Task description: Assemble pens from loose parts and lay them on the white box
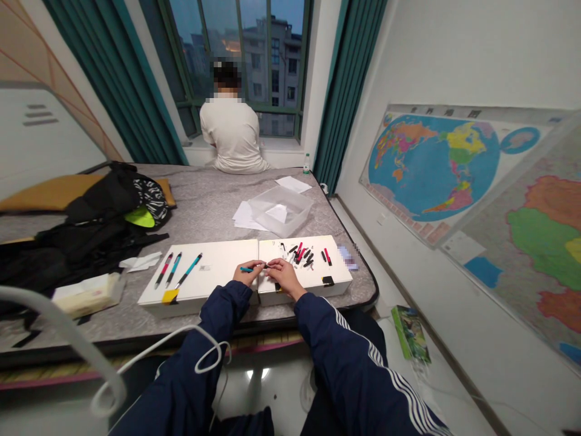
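My left hand (250,275) is closed on a teal pen barrel (246,269) over the seam between two white boxes. My right hand (285,277) pinches a small dark piece at the pen's right end; its exact kind is too small to make out. Three whole pens lie apart on the left white box (227,254): a red one (164,270), a teal one (173,269) and another teal one (189,270). On the right white box (336,247), just beyond my right hand, is a scattered pile of black, red and clear pen parts (299,254).
A clear plastic bin (297,221) and white papers (245,215) lie behind the boxes. Black bags (100,206) and a tissue pack (88,293) are at left. A white cable (154,348) hangs in front. A person (230,133) sits by the window, back turned.
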Motion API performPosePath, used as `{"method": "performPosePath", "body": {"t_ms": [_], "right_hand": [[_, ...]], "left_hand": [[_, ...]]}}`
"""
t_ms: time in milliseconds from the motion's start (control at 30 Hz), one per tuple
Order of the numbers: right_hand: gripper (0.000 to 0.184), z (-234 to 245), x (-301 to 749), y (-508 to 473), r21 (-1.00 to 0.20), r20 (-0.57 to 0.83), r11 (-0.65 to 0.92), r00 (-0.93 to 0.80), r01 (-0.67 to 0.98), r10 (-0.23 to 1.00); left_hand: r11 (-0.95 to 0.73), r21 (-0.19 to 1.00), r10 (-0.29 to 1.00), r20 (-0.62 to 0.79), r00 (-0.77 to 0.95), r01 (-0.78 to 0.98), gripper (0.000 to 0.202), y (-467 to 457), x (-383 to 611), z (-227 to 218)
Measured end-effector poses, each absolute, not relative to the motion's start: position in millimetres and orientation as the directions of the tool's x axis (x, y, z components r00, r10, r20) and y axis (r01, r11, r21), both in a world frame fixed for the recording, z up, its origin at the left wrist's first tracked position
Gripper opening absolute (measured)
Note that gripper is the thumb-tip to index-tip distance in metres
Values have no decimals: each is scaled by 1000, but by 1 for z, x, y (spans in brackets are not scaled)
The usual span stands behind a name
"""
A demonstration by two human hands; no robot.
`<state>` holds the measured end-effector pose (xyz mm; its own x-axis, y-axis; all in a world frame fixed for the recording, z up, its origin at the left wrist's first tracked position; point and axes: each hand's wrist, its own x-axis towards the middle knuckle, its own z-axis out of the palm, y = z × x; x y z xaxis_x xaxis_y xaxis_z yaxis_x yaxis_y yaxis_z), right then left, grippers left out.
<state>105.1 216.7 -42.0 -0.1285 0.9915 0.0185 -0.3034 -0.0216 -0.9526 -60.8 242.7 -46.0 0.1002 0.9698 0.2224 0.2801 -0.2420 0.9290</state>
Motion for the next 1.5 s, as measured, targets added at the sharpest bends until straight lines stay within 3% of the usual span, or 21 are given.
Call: {"method": "performPosePath", "body": {"t_ms": [300,667,900,1267,1500], "right_hand": [[34,-41,105,218,-958,-8,-48,-142,-282,990],[32,-43,105,219,-972,-2,-10,-34,-233,999],[33,-42,107,218,-992,38,44,53,-120,998],[32,-43,104,219,-982,29,26,-17,-186,999],[44,-44,97,219,-998,53,52,50,24,997]], "left_hand": [[-244,932,969,222,107,269,29,244,-62,-47],[-225,934,972,198,124,276,33,237,-59,-38],[-215,935,976,192,106,282,34,237,-59,-39],[-222,926,975,206,86,304,33,238,-60,-42],[-214,927,977,208,54,309,35,239,-61,-42]]}}
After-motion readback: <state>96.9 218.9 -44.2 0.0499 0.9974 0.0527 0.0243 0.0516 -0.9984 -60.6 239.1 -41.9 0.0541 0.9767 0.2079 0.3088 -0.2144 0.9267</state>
